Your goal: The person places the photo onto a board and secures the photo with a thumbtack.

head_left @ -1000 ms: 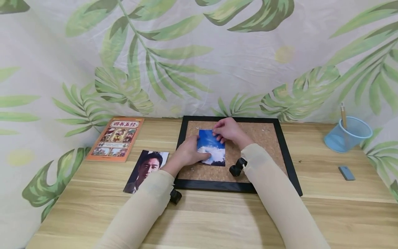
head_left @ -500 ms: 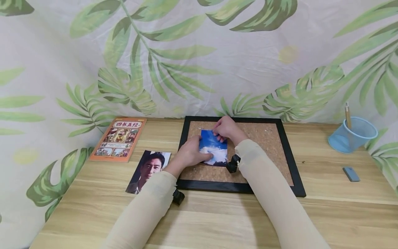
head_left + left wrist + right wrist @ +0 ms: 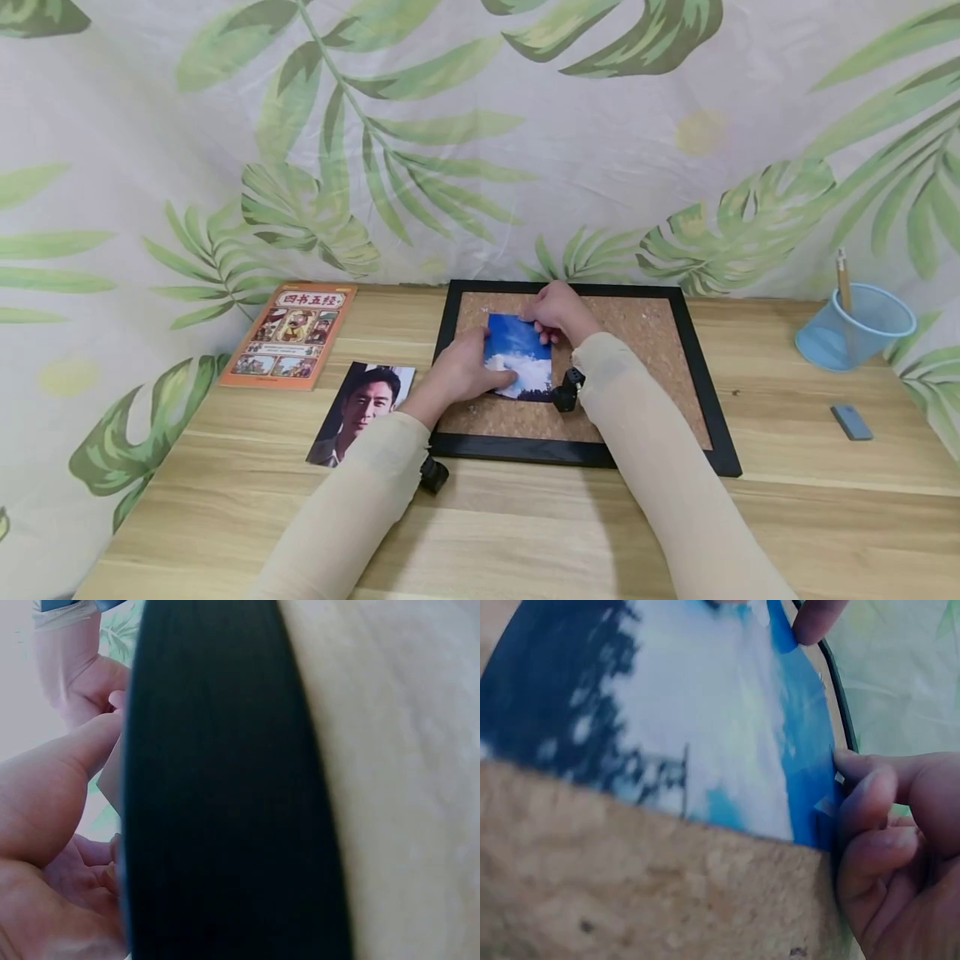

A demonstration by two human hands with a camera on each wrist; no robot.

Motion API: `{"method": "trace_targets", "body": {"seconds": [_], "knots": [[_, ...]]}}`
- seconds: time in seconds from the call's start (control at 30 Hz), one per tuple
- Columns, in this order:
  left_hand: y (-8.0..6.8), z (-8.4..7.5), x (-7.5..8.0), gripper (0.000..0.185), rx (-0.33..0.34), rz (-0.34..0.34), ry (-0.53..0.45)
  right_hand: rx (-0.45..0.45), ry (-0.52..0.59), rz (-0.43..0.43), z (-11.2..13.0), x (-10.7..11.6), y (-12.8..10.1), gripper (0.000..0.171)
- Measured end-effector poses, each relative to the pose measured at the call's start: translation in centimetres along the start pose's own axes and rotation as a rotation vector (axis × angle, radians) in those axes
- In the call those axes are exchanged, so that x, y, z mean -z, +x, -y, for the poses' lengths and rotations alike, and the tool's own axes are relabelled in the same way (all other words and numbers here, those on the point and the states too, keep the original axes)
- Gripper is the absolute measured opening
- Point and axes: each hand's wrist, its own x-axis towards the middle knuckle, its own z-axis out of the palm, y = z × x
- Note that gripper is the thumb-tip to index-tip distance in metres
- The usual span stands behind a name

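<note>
The sky photo [image 3: 518,356] lies flat on the cork board [image 3: 645,350], in its left half, long axis running from the counter's [image 3: 525,533] near edge toward the far edge. The left hand [image 3: 463,371] presses the photo's left edge and near corner, fingers fairly straight, thumb on the picture. The right hand [image 3: 556,312] sits at the far right corner, its fingers [image 3: 870,810] curled and pinching the top edge (a small clear pin seems to show there).
</note>
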Motion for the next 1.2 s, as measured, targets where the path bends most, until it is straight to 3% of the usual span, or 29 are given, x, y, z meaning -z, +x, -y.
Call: {"method": "trace_targets", "body": {"seconds": [0.3, 0.77, 1.03, 1.2], "knots": [[0.2, -0.4, -0.1, 0.093, -0.037, -0.006, 0.014, -0.005, 0.044, 0.007, -0.7, 0.9, -0.3, 0.021], [0.3, -0.7, -0.2, 0.091, -0.057, -0.001, 0.131, 0.013, 0.044, 0.069, -1.0, 1.2, -0.9, 0.016], [-0.5, -0.2, 0.7, 0.087, -0.086, -0.038, 0.203, 0.058, 0.124, 0.099, -1.4, 1.7, -2.0, 0.021], [-1.4, 0.8, 1.8, 0.079, -0.105, -0.036, 0.156, 0.125, 0.084, 0.102, -1.7, 2.4, -3.3, 0.026]]}}
